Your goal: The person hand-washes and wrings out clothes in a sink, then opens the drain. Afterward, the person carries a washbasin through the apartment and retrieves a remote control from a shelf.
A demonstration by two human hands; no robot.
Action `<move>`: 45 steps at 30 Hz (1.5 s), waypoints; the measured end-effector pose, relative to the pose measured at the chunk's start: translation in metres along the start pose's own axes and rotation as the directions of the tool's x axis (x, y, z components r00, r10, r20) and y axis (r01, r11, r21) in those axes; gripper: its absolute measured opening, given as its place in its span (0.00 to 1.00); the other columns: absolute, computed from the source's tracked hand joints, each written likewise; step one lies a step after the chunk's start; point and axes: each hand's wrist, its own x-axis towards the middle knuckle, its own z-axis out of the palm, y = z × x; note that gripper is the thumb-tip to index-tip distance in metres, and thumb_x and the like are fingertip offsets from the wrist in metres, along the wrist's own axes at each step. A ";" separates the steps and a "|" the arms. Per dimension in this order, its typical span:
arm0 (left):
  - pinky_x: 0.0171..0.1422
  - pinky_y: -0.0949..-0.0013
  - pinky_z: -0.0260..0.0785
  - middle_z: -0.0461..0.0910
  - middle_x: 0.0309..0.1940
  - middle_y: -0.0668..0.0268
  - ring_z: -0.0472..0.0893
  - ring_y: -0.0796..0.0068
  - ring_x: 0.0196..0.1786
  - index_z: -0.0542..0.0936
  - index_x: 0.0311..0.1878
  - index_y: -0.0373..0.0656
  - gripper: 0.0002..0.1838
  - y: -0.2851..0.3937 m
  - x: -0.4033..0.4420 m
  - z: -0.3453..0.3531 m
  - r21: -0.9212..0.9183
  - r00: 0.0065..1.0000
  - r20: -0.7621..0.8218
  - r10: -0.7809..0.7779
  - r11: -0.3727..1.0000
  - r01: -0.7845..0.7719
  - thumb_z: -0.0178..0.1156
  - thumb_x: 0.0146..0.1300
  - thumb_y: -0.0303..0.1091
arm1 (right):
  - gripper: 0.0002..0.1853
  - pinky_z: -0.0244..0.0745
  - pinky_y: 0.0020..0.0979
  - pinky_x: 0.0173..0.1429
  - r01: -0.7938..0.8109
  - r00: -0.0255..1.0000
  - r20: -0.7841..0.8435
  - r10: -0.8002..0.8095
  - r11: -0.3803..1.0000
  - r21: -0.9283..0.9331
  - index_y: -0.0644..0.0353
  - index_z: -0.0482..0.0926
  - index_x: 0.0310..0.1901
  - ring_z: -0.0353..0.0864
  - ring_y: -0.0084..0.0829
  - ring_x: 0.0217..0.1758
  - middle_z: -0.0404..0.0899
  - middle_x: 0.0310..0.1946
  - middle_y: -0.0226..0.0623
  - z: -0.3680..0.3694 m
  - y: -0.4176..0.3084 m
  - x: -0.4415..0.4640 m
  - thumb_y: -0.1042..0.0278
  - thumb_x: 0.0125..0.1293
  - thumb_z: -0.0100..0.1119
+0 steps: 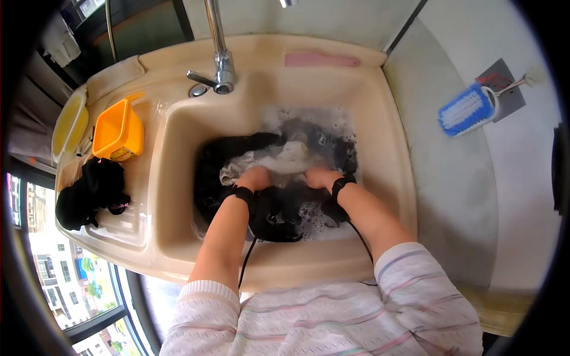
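Both of my hands are down in soapy water in the beige sink (178,148). My left hand (255,177) is closed on the near left part of a pale, off-white cloth (285,155), its fingertips hidden. On the cloth's right side, my right hand (319,177) is closed on it too, with its fingers mostly under water. The cloth lies bunched and partly submerged between them. Dark wet clothes (217,163) surround it, some floating near my wrists. Black straps with thin cables are around both wrists.
A chrome faucet (224,74) stands behind the basin. On the left ledge are an orange tub (119,130), a yellowish basin (70,126) and a black garment heap (89,193). A pink bar-shaped object (320,60) lies on the back rim. A blue brush (468,111) hangs on the right wall.
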 end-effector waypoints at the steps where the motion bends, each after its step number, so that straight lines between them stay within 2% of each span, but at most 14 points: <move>1: 0.55 0.57 0.67 0.77 0.44 0.49 0.75 0.51 0.50 0.80 0.42 0.39 0.18 0.007 -0.008 -0.011 -0.031 1.000 -0.026 0.008 0.999 -0.009 0.56 0.47 0.37 | 0.17 0.71 0.43 0.49 0.039 0.998 -0.059 -0.035 0.998 0.053 0.63 0.75 0.48 0.75 0.47 0.50 0.74 0.49 0.50 -0.002 0.003 0.001 0.66 0.61 0.45; 4: 0.49 0.61 0.70 0.79 0.39 0.51 0.79 0.54 0.42 0.80 0.41 0.37 0.20 0.006 -0.031 -0.053 -0.150 0.990 -0.132 0.044 0.987 -0.063 0.59 0.47 0.40 | 0.17 0.75 0.41 0.41 0.026 0.999 -0.051 -0.009 0.939 0.343 0.64 0.73 0.49 0.77 0.44 0.47 0.74 0.45 0.48 -0.050 0.005 -0.028 0.63 0.62 0.48; 8: 0.33 0.71 0.72 0.79 0.27 0.60 0.79 0.73 0.27 0.79 0.40 0.31 0.16 0.041 -0.091 -0.156 -0.707 0.943 -0.313 -0.114 0.690 -0.151 0.58 0.54 0.36 | 0.28 0.79 0.39 0.31 0.225 0.961 -0.264 0.086 0.321 0.920 0.71 0.58 0.55 0.74 0.33 0.40 0.63 0.45 0.39 -0.137 0.010 -0.113 0.59 0.62 0.55; 13: 0.32 0.73 0.72 0.78 0.26 0.62 0.79 0.74 0.27 0.77 0.43 0.29 0.17 0.116 -0.166 -0.268 -0.605 0.649 -0.761 0.018 0.341 -0.719 0.58 0.57 0.35 | 0.14 0.80 0.43 0.38 0.664 0.743 -0.668 -0.046 0.173 0.727 0.66 0.70 0.48 0.78 0.32 0.39 0.75 0.41 0.36 -0.274 -0.023 -0.220 0.70 0.63 0.53; 16: 0.44 0.71 0.73 0.79 0.35 0.63 0.80 0.72 0.35 0.75 0.45 0.35 0.12 0.156 -0.201 -0.311 -0.474 0.497 -0.835 0.236 0.151 -0.868 0.51 0.64 0.32 | 0.16 0.78 0.38 0.42 0.867 0.490 -0.814 -0.313 0.078 0.492 0.65 0.70 0.47 0.78 0.31 0.40 0.78 0.39 0.38 -0.322 -0.059 -0.275 0.68 0.60 0.58; 18: 0.44 0.66 0.73 0.80 0.32 0.60 0.80 0.69 0.35 0.77 0.42 0.34 0.12 0.199 -0.229 -0.308 -0.525 0.512 -0.826 0.237 0.008 -0.851 0.49 0.58 0.27 | 0.16 0.78 0.36 0.40 0.850 0.527 -0.805 -0.272 0.159 0.503 0.63 0.72 0.48 0.78 0.30 0.39 0.78 0.38 0.37 -0.312 -0.116 -0.307 0.67 0.60 0.56; 21: 0.46 0.70 0.72 0.79 0.36 0.62 0.80 0.73 0.37 0.75 0.47 0.35 0.13 0.191 -0.196 -0.298 -0.402 0.441 -0.830 0.342 0.183 -0.897 0.53 0.63 0.32 | 0.17 0.76 0.34 0.42 0.819 0.524 -0.793 -0.312 0.442 0.367 0.63 0.72 0.48 0.79 0.33 0.41 0.78 0.39 0.38 -0.293 -0.131 -0.273 0.64 0.59 0.58; 23: 0.46 0.71 0.71 0.79 0.37 0.63 0.78 0.75 0.38 0.74 0.50 0.35 0.17 0.176 -0.171 -0.265 -0.541 0.645 -0.726 0.239 0.382 -0.750 0.57 0.60 0.35 | 0.25 0.73 0.34 0.47 0.707 0.319 -0.847 -0.426 0.702 -0.087 0.64 0.70 0.49 0.78 0.42 0.46 0.78 0.42 0.45 -0.265 -0.103 -0.193 0.59 0.53 0.63; 29: 0.50 0.71 0.68 0.78 0.41 0.61 0.76 0.74 0.44 0.77 0.50 0.38 0.23 0.075 -0.126 -0.147 -0.512 0.941 -0.337 0.029 0.833 -0.209 0.66 0.48 0.34 | 0.21 0.68 0.43 0.54 0.134 0.879 -0.468 -0.088 0.989 0.065 0.63 0.75 0.47 0.73 0.51 0.50 0.76 0.45 0.52 -0.068 -0.025 -0.038 0.67 0.49 0.59; 32: 0.59 0.66 0.64 0.75 0.50 0.55 0.73 0.65 0.54 0.74 0.54 0.39 0.31 0.051 -0.134 -0.124 -0.476 0.968 -0.252 0.019 0.868 -0.141 0.68 0.44 0.35 | 0.16 0.71 0.38 0.49 0.198 0.830 -0.556 0.036 0.914 0.355 0.63 0.75 0.46 0.77 0.43 0.44 0.78 0.42 0.45 -0.078 -0.029 -0.042 0.70 0.54 0.58; 35: 0.63 0.65 0.60 0.70 0.55 0.53 0.69 0.62 0.59 0.67 0.61 0.39 0.41 0.050 -0.131 -0.118 -0.446 0.915 -0.387 0.115 0.845 -0.295 0.70 0.40 0.37 | 0.12 0.72 0.25 0.36 0.567 0.794 -0.605 -0.066 0.440 0.696 0.62 0.76 0.43 0.76 0.21 0.34 0.77 0.34 0.29 -0.176 -0.079 -0.143 0.72 0.57 0.58; 40: 0.65 0.65 0.56 0.68 0.57 0.54 0.66 0.62 0.61 0.61 0.63 0.37 0.50 0.096 -0.114 -0.130 -0.438 0.753 -0.636 0.168 0.724 -0.532 0.74 0.35 0.41 | 0.13 0.73 0.24 0.34 0.794 0.570 -0.810 -0.138 0.349 0.498 0.67 0.76 0.42 0.78 0.22 0.33 0.79 0.32 0.31 -0.294 -0.121 -0.262 0.68 0.58 0.61; 42: 0.63 0.67 0.59 0.72 0.52 0.59 0.70 0.68 0.55 0.66 0.60 0.37 0.46 0.114 -0.108 -0.143 -0.453 0.634 -0.711 0.305 0.491 -0.744 0.76 0.35 0.41 | 0.13 0.75 0.28 0.39 0.903 0.386 -0.910 -0.150 0.265 0.340 0.66 0.74 0.44 0.79 0.26 0.36 0.78 0.35 0.33 -0.322 -0.133 -0.290 0.69 0.60 0.58; 45: 0.57 0.68 0.63 0.76 0.43 0.66 0.73 0.73 0.46 0.71 0.53 0.38 0.38 0.119 -0.089 -0.153 -0.762 0.847 -0.441 0.297 0.374 -0.528 0.76 0.36 0.40 | 0.11 0.76 0.30 0.41 0.959 0.212 -0.974 -0.077 0.206 0.193 0.66 0.74 0.42 0.79 0.28 0.38 0.78 0.35 0.35 -0.339 -0.137 -0.303 0.72 0.59 0.56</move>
